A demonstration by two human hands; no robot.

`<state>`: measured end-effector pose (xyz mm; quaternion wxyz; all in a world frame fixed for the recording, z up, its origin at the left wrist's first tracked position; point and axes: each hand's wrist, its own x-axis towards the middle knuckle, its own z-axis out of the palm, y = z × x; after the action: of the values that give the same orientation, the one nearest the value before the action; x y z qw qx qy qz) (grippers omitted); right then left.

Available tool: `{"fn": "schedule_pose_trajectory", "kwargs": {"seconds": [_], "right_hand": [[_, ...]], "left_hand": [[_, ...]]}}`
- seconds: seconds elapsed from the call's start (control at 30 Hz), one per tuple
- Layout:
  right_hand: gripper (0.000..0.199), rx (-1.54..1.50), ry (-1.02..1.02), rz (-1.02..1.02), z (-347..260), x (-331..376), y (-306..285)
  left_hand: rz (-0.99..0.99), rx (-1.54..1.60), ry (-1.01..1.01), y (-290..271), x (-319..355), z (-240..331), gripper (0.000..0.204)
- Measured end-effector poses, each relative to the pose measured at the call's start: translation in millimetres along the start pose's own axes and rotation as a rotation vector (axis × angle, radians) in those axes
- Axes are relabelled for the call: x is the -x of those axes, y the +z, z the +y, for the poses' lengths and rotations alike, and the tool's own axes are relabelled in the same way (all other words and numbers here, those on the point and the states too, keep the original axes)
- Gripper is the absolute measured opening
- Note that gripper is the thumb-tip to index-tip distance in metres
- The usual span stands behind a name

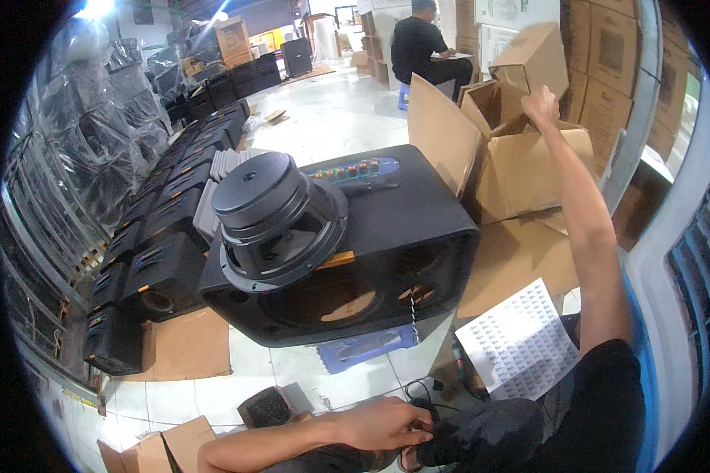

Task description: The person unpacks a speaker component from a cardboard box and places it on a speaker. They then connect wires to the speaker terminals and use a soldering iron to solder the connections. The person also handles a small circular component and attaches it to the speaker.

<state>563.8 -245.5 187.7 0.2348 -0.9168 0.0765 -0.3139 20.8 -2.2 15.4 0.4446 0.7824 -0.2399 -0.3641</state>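
Right hand [541, 105] grips the far brown cardboard box's flap [528, 63]; left hand [386, 423], loosely curled near black cables, holds nothing discernible. The loose black round speaker driver [280, 217] could slide off the black speaker cabinet [386, 236] if jolted.

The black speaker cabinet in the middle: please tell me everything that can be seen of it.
The black speaker cabinet lies on its back, front face up, raised on a blue stool. Its shell looks like matte plastic. A large round opening in the face is empty and shows wood inside. A loose black speaker driver rests on it, magnet up. A control panel with coloured knobs sits at the far end. Neither hand touches it.
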Motion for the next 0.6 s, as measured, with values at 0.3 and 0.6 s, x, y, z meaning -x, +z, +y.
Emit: {"fn": "schedule_pose_trajectory", "kwargs": {"seconds": [0.3,0.6], "right_hand": [[0.053,0.08,0.132,-0.254,47,-22,13],[0.037,-0.07,0.164,0.202,72,-30,14]], "left_hand": [[-0.094,-0.105,-0.062,-7,-8,2,0.038],[-0.114,-0.082,-0.15,-12,-5,8,0.038]]}}
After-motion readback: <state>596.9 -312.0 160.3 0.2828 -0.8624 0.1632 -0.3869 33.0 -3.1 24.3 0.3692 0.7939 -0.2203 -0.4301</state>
